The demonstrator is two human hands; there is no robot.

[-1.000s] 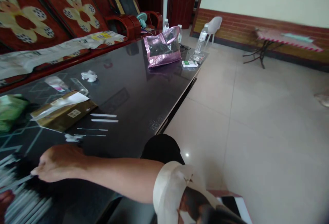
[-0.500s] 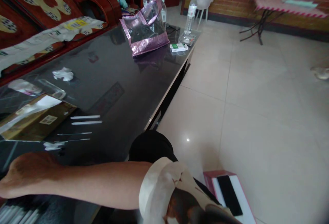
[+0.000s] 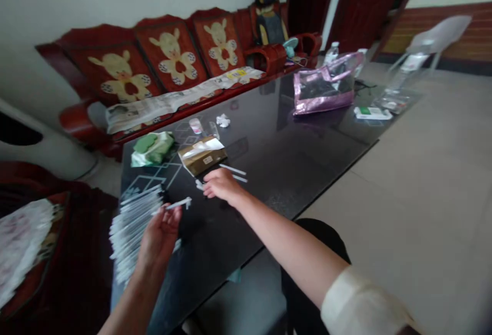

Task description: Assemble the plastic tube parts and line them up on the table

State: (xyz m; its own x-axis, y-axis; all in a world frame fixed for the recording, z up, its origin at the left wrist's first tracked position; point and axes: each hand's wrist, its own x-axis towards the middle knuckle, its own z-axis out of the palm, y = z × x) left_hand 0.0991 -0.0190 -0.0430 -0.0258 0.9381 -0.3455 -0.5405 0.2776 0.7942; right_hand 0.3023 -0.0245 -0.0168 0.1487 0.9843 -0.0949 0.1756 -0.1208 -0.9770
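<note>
My left hand (image 3: 163,224) is closed on a slim white pen-like tube (image 3: 179,204), whose far end has a small part sticking out, like a clip. Beside and behind this hand lies a wide row of similar white tubes (image 3: 134,227) on the dark glossy table (image 3: 265,150). My right hand (image 3: 221,186) is low over the table by a gold tissue box (image 3: 205,155), fingers curled together; what they hold, if anything, I cannot make out. A small white scrap (image 3: 199,185) sits by its fingertips. Two white sticks (image 3: 233,170) lie just beyond the hand.
A green wipes pack (image 3: 152,148), a small pink-and-white cup (image 3: 196,125) and crumpled tissue (image 3: 223,120) stand behind the box. Farther right are a clear bag with purple trim (image 3: 325,86), a small green-white box (image 3: 372,113) and a water bottle (image 3: 409,68). A wooden sofa (image 3: 154,63) lines the wall.
The view has swung left, bringing the sofa and the row of tubes into sight. My left hand has come into view with a white tube. My right hand's fingers now show, near the tissue box.
</note>
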